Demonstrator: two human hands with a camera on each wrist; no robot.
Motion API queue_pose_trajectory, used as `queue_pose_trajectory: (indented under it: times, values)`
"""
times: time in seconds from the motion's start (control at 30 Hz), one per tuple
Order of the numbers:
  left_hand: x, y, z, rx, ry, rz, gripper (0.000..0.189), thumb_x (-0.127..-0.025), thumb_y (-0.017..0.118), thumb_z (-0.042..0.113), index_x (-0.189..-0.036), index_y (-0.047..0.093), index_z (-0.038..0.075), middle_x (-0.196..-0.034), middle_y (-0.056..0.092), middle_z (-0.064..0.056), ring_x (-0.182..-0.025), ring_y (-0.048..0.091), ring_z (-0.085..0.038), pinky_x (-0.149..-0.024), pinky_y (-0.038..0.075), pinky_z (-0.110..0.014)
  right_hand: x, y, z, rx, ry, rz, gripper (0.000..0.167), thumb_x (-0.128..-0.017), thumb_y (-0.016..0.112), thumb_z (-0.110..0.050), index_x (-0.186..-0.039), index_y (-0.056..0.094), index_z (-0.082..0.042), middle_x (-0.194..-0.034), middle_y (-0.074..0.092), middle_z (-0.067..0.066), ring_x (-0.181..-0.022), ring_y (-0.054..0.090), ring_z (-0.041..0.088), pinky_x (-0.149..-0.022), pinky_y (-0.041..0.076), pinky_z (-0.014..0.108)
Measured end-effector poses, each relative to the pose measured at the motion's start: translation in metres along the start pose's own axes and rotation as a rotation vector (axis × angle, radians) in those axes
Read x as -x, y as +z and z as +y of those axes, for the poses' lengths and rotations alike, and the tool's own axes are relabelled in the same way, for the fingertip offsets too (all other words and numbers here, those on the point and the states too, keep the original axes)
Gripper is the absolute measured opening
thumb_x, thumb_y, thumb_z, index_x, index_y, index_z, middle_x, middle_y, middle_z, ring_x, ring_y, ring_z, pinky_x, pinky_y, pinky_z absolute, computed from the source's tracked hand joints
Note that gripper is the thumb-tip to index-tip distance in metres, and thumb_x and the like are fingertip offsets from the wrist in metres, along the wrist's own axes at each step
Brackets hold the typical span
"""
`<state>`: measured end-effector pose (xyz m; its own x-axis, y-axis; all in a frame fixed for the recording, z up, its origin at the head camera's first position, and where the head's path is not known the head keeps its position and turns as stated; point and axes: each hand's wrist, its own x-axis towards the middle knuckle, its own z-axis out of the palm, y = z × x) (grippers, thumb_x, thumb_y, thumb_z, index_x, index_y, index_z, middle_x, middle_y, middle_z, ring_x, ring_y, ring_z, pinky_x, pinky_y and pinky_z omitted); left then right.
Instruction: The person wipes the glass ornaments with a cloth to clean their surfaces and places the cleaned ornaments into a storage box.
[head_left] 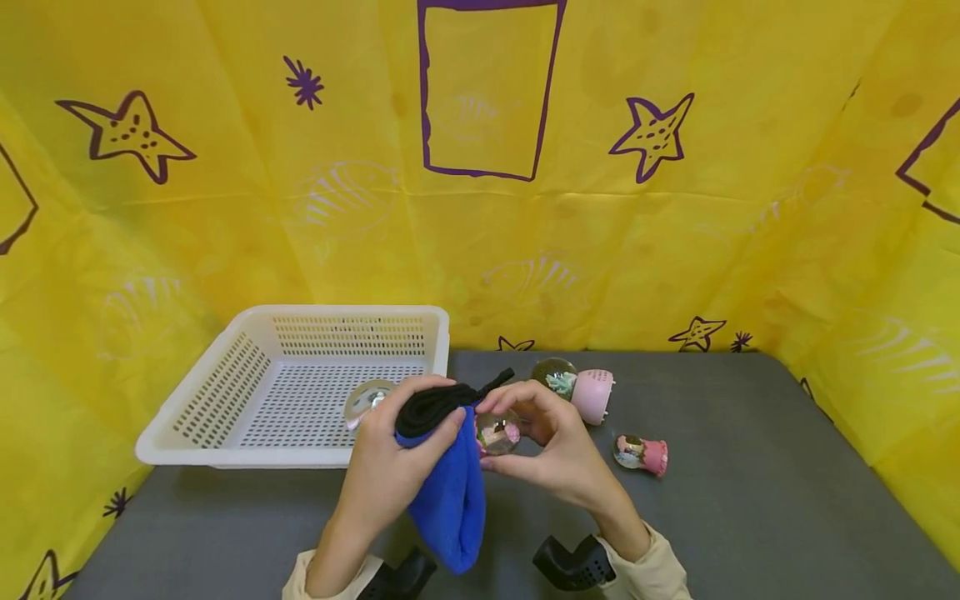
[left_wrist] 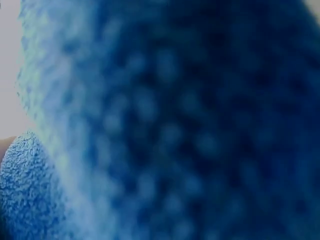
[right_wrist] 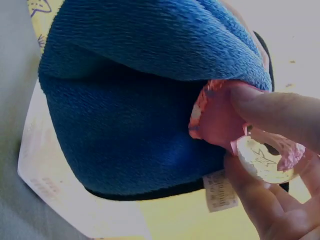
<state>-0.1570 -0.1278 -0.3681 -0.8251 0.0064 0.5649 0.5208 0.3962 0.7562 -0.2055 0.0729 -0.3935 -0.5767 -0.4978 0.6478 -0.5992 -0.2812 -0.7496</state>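
Here, a person's right hand (head_left: 555,433) pinches a pink-based snow globe (head_left: 497,433) against blue cloth (head_left: 452,504) (black-trimmed and tagged) gripped in the left hand (head_left: 392,457), near a white plastic basket (head_left: 240,457) and two globes (head_left: 594,395) lying sideways.

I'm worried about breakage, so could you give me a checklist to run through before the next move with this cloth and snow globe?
1. Left hand gripping the blue cloth: ok.
2. Right hand holding the snow globe: ok.
3. Pink base free of dirt: cannot tell.
4. Bare room in the basket beside its globe: ok.
5. Large globe and small globe on the table upright: not ok, both lie sideways.
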Motion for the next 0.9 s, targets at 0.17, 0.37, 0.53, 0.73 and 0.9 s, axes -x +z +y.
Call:
queue_pose_trajectory:
  times: [0.17,0.37,0.53,0.73,0.9]
  values:
    - [-0.0013,-0.0011,0.0007,0.072,-0.074,-0.023,0.035,-0.088,0.075,0.013,-0.121,0.064,0.02,-0.115,0.071,0.001,-0.101,0.069,-0.013,-0.088,0.057,-0.028,0.0,-0.0014,-0.0006,0.042,-0.047,0.036,0.047,-0.069,0.078,0.02,-0.104,0.051,0.002,-0.116,0.063,0.008,-0.101,0.062,0.011,-0.072,0.051,0.022]
    - [-0.0017,-0.0038,-0.0014,0.097,-0.088,-0.202,0.045,-0.092,0.071,0.019,-0.133,0.054,0.026,-0.13,0.063,0.003,-0.112,0.065,-0.014,-0.094,0.054,-0.031,-0.0027,-0.0035,0.0014,0.029,-0.135,0.069,0.049,-0.065,0.077,0.025,-0.102,0.053,0.005,-0.119,0.063,-0.002,-0.099,0.06,0.012,-0.066,0.043,0.023]
    - [-0.0014,-0.0036,-0.0014,0.148,-0.071,-0.284,0.052,-0.093,0.07,0.018,-0.139,0.048,0.025,-0.134,0.059,-0.001,-0.112,0.064,-0.017,-0.092,0.055,-0.032,-0.0029,-0.0047,0.0014,0.007,-0.163,0.075,0.051,-0.065,0.075,0.027,-0.106,0.054,0.005,-0.121,0.064,-0.003,-0.108,0.061,0.011,-0.07,0.046,0.019]
    - [-0.0011,0.0012,-0.0035,0.064,0.123,-0.15,0.053,-0.085,0.077,0.007,-0.133,0.055,0.017,-0.125,0.068,-0.004,-0.106,0.069,-0.017,-0.089,0.057,-0.033,-0.0026,-0.0033,0.0005,0.065,-0.074,0.09,0.061,-0.067,0.077,0.023,-0.122,0.055,0.007,-0.125,0.061,-0.002,-0.114,0.062,0.01,-0.087,0.056,0.023]
    - [-0.0003,0.0033,-0.0024,-0.041,0.229,-0.048,0.052,-0.079,0.081,0.003,-0.125,0.061,0.014,-0.116,0.072,-0.005,-0.099,0.072,-0.017,-0.083,0.059,-0.033,-0.0017,-0.0028,0.0013,0.09,0.02,0.13,0.06,-0.066,0.078,0.022,-0.121,0.058,0.009,-0.119,0.061,0.001,-0.092,0.069,0.007,-0.072,0.06,0.028]
